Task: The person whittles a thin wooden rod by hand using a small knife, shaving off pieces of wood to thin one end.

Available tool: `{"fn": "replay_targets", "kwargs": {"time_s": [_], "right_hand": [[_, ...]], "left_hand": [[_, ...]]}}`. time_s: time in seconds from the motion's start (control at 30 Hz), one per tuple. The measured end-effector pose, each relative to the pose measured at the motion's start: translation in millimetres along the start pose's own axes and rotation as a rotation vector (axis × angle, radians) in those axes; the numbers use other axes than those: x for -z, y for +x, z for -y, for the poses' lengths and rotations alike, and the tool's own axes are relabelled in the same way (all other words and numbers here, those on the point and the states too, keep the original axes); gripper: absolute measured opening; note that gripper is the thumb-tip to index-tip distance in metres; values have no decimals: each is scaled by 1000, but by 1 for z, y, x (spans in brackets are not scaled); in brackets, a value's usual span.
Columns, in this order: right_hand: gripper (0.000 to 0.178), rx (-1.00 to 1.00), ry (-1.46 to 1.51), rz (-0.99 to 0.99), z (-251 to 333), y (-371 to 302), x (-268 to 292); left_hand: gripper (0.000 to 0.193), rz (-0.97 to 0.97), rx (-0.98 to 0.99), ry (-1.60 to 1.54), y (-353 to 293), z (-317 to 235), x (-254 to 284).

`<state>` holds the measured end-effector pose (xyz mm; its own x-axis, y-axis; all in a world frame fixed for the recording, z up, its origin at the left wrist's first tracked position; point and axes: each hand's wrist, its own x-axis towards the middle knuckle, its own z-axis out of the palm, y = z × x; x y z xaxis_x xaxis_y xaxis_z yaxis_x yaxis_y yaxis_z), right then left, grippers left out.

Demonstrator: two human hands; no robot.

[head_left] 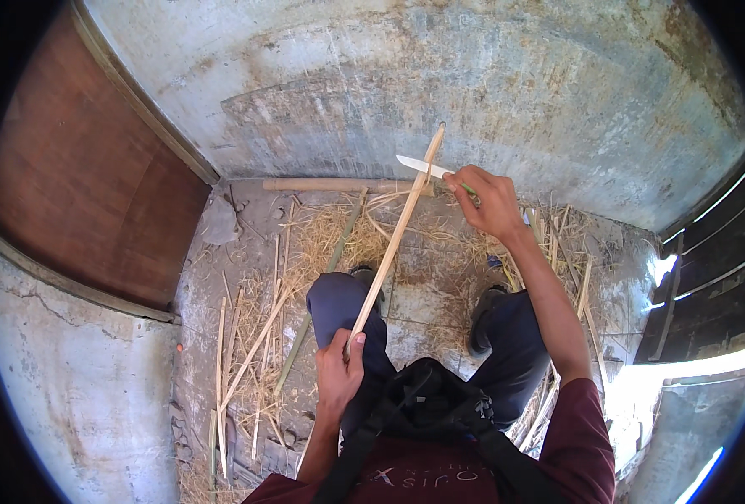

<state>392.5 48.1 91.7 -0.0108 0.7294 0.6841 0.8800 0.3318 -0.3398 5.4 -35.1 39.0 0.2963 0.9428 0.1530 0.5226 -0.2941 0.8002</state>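
A long, pale strip of split bamboo or wood (399, 228) slants up and away from my lap, its far end against the wall. Its near end is gripped in my left hand (339, 368), just above my left knee. My right hand (488, 202) is closed round the green handle of a knife (423, 165). The knife's light blade points left and lies across the strip near its far end, touching it or very close to it. Most of the handle is hidden by my fingers.
A weathered wall (473, 92) stands ahead, with a round pole (330, 184) along its foot. Shavings (326, 239) and several loose strips (255, 349) litter the floor on both sides of my legs. A brown door panel (95, 168) is at left, dark slats (708, 269) at right.
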Motion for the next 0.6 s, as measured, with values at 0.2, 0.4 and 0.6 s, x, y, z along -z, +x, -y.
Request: {"fn": "replay_targets", "kwargs": {"time_s": [0.2, 0.4, 0.6], "right_hand": [[9, 62, 19, -36, 3, 0, -10], [10, -36, -48, -68, -23, 7, 0], [12, -51, -11, -14, -14, 2, -5]], "left_hand": [[32, 17, 31, 44, 3, 2, 1], [28, 63, 37, 48, -6, -1, 3], [28, 65, 35, 82, -9, 10, 5]]}}
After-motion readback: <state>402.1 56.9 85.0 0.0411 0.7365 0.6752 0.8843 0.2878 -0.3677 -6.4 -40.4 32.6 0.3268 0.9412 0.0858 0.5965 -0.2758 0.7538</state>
